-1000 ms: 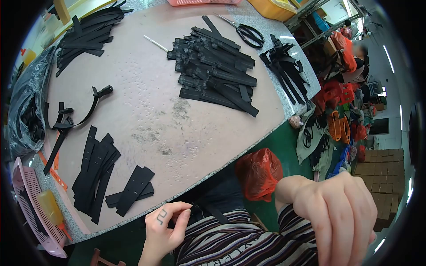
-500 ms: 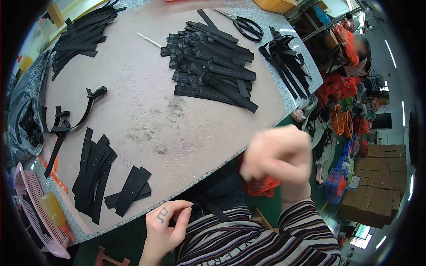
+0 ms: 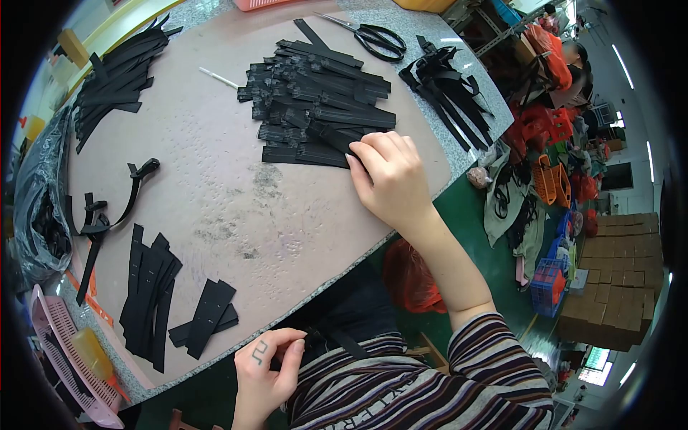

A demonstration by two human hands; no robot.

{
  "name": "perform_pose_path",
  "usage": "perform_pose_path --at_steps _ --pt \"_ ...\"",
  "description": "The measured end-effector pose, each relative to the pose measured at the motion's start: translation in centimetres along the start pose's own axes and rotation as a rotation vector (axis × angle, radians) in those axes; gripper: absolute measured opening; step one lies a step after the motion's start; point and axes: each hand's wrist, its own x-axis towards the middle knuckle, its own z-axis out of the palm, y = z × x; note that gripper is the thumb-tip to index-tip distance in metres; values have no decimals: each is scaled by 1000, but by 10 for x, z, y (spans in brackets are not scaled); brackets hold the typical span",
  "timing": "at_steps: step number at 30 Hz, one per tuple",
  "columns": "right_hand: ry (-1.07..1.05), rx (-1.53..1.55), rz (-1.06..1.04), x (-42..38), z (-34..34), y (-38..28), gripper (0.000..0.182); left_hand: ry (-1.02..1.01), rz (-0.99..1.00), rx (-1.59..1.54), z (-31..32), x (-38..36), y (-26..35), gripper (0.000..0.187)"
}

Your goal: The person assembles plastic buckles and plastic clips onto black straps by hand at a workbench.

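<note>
A large pile of black webbing strips (image 3: 308, 97) lies near the middle of the table. At its lower right edge my right hand (image 3: 394, 175) pinches the end of one black strip (image 3: 333, 140) lying slantwise on top. Low in front of my body, my left hand (image 3: 266, 369) is closed, thumb against forefinger; whatever it holds is too small or hidden to make out. A black strap (image 3: 347, 340) lies across my lap just right of those fingers. Two smaller groups of flat black strips, one larger (image 3: 149, 294) and one smaller (image 3: 208, 319), lie on the table's near left.
Black-handled scissors (image 3: 380, 41) and bundled black straps (image 3: 451, 93) lie at the far right. A white stick (image 3: 217, 77) is left of the pile. Further left are a buckled strap (image 3: 132, 193), a plastic bag (image 3: 39, 201) and a pink basket (image 3: 72, 358). Cardboard boxes (image 3: 609, 272) stand beyond.
My right hand has moved from beside the table edge, up and left, onto the strip at the pile. My left hand stays nearly still. The view has shifted slightly.
</note>
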Motion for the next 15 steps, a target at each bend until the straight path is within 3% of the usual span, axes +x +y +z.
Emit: perform_pose_path --at_steps 11,15 --pt "87 -106 -198 -2 -8 -9 19 -19 25 8 2 4 2 10" --pt "-85 57 -375 -20 -18 -50 33 -9 30 11 3 6 5 8"
